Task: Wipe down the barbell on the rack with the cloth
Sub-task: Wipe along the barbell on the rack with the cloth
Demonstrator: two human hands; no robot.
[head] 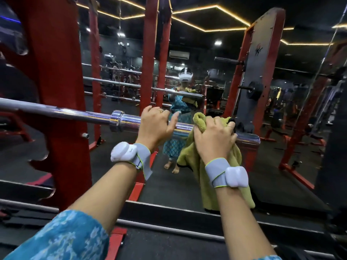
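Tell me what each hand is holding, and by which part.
Right hand grips the green cloth by its bunched upper part, against the barbell sleeve. Left hand curls over that sleeve.

Cloth (199, 166): olive green. Barbell (78, 113): bright chrome. Rack upright (62, 91): red. Sleeve (62, 239): blue, pale floral print. Wrist straps (143, 156): grey, yellow-green edging, white pods. Floor (169, 188): black.

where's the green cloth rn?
Head view, right of centre: the green terry cloth is draped over the end of the chrome barbell, gripped by the right hand, just right of the left hand.
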